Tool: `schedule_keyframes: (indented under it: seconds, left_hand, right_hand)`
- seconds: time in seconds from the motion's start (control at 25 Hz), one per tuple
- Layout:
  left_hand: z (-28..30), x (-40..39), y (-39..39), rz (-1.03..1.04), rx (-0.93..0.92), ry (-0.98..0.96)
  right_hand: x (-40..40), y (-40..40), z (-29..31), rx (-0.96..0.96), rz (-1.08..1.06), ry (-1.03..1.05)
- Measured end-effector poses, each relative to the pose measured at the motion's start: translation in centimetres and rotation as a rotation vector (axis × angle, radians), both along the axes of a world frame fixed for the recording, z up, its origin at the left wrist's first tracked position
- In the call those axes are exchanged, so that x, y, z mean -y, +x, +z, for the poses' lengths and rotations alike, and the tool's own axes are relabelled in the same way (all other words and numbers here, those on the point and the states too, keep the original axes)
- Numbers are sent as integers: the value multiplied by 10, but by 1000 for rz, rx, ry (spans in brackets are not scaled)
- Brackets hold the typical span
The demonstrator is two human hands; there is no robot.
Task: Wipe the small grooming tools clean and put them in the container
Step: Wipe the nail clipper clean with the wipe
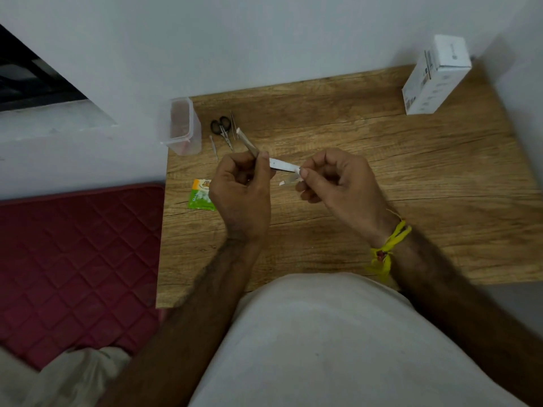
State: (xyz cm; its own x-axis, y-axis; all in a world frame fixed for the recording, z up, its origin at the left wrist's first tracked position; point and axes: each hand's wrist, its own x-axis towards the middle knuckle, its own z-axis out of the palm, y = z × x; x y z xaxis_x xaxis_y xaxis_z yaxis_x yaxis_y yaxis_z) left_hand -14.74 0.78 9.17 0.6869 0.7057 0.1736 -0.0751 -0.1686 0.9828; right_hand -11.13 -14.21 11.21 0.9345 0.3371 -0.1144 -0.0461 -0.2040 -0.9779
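Left hand (pixel 239 195) curled round a long flat nail file (pixel 246 143), slanting up past the knuckles; right hand (pixel 338 180) pinching a small white wipe (pixel 283 165) stretched between both hands, over the wooden surface (pixel 382 160). Beyond left hand: clear plastic container (pixel 182 127) at surface's far left corner, contents unclear; black-handled scissors (pixel 221 127) and thin metal tools (pixel 214 146) just beside it. Green sachet (pixel 199 195) left of left hand, print unreadable. White box (pixel 435 77) far beyond right hand, label illegible. Open room nearer body.
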Motion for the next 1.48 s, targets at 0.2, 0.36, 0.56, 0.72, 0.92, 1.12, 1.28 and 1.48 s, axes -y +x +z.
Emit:
schedule_keyframes:
  seconds: [0.2,0.36,0.56,0.72,0.92,1.12,1.28,1.48]
  left_hand:
    - [6,-11,7,-28,-83,-29]
    - [11,-14,4,-196,-97,-125]
    - [7,-19,2,-221,-97,-193]
    - [0,-14,0,-229,-105,-224]
    - [-5,-11,0,-251,-148,-205]
    - [-1,-19,4,-253,-142,-120]
    - [-1,-20,6,-266,-116,-57]
    - [-4,-14,2,-237,-59,-57]
  right_hand:
    - [4,9,-9,546,-19,-163]
    - [-1,15,-8,43,-115,72]
    - [1,9,-10,-426,-144,341]
    - [1,10,-20,-295,-206,226]
    - [1,10,-21,-93,-172,109]
    - [10,9,-18,154,70,-163]
    - [3,5,-21,413,206,-380]
    - [0,7,-24,462,185,-325]
